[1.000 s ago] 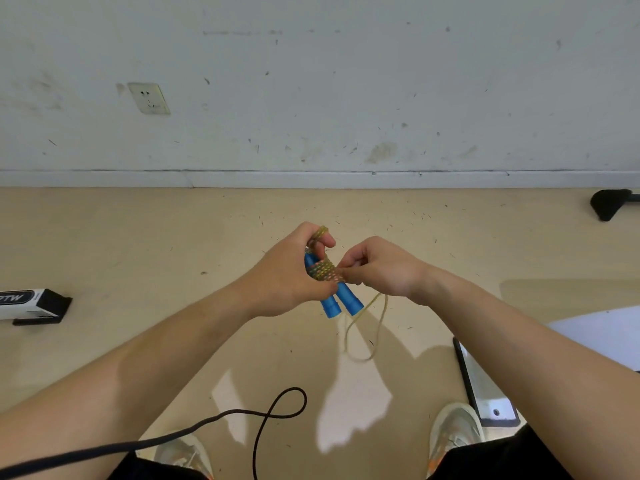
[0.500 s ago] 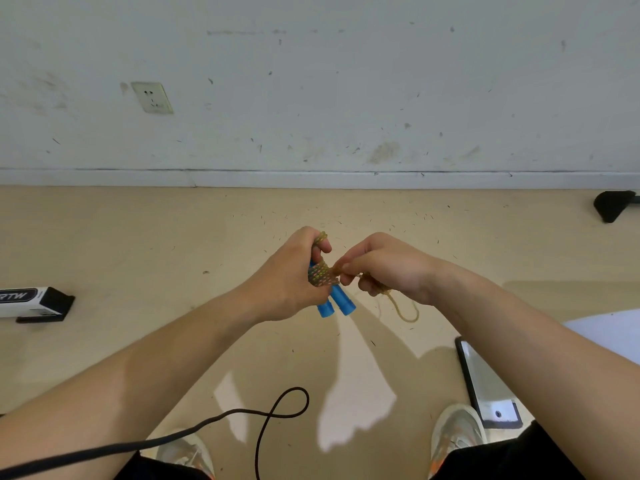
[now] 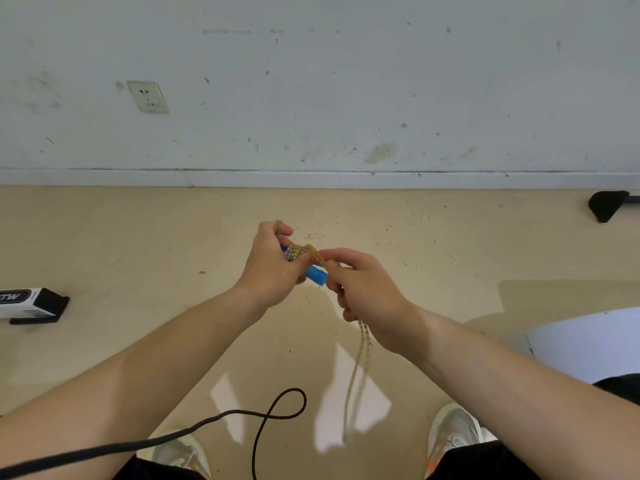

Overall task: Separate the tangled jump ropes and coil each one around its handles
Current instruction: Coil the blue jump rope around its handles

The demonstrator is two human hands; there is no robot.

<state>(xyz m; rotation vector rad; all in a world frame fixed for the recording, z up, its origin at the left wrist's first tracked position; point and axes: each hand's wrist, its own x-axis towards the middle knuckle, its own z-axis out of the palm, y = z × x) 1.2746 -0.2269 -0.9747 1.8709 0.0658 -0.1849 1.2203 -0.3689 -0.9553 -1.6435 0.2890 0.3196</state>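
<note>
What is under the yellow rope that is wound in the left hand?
Blue handles lie under the wound yellow rope; one blue end sticks out below. The rest is covered by the coils and the fingers of the left hand.

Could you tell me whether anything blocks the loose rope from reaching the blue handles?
Nothing visible does: the loose rope hangs free from the right hand beside the blue handles; the black rope lies apart.

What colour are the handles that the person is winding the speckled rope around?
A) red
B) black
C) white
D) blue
D: the left hand grips a pair of blue handles, with the speckled rope wrapped round them.
</note>
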